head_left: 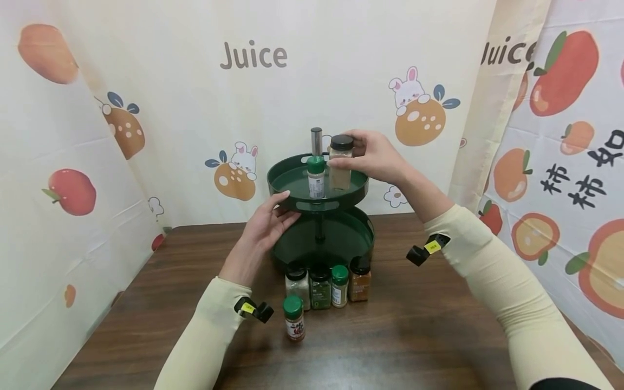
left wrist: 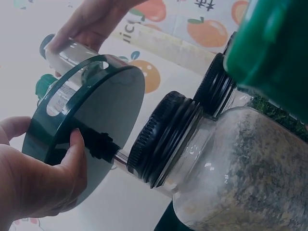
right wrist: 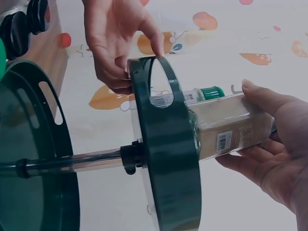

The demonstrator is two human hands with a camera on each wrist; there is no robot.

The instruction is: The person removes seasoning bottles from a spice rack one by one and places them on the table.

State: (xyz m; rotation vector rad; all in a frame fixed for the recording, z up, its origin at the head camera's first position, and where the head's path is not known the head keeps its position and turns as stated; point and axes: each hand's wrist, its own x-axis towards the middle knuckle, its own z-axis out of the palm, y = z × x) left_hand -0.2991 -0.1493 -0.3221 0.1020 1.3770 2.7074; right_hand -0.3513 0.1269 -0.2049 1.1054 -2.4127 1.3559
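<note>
My right hand [head_left: 381,157] holds a square clear spice jar [head_left: 339,176] with a black lid and pale contents, thumb on one side and fingers on the other. The jar stands upright at the upper tray of a dark green two-tier rack [head_left: 351,195]; its base appears within the rim. Beside it on that tray stands a smaller green-capped spice jar [head_left: 316,184], close to the metal centre post [head_left: 316,142]. My left hand [head_left: 265,225] grips the upper tray's rim [left wrist: 72,103] at the left, with fingers reaching beneath the tray.
In front of the rack's lower tray [head_left: 322,238] stand several spice jars in a row, among them a black-lidded jar of orange-brown powder [head_left: 360,284]. Nearer stands a green-capped jar with red contents [head_left: 294,325]. The wooden table [head_left: 390,336] meets printed curtains behind and beside.
</note>
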